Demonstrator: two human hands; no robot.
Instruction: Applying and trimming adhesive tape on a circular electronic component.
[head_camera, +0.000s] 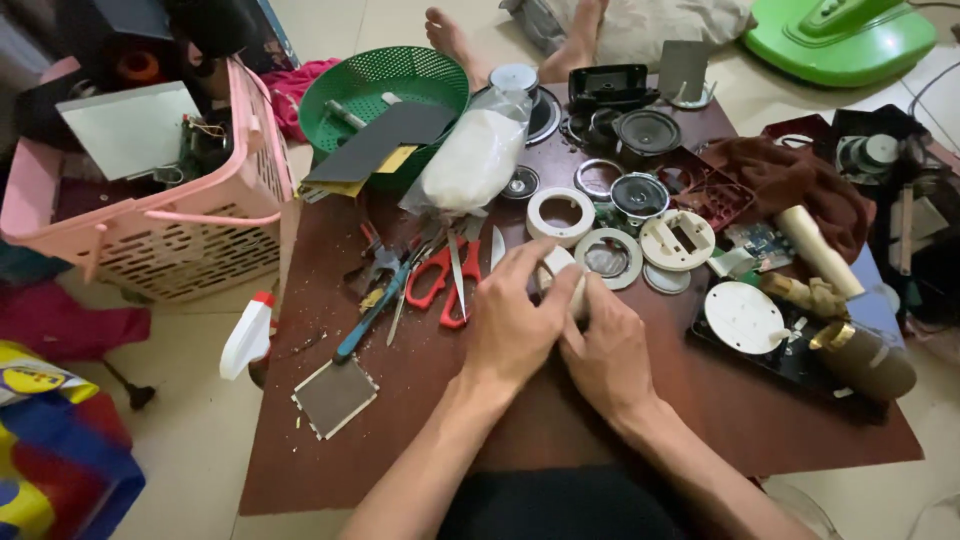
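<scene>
My left hand and my right hand meet at the middle of a low brown table. Together they grip a small white round plastic part, mostly hidden by the fingers. Red-handled scissors lie just left of my left hand. White plastic rings and a round white disc with a slot lie right behind my hands.
A pink basket and a green colander stand at the back left. Speaker parts, a white disc, a brown cloth and a gold-capped cylinder crowd the right. A square mirror piece and white spray bottle lie left. Someone's bare feet show behind.
</scene>
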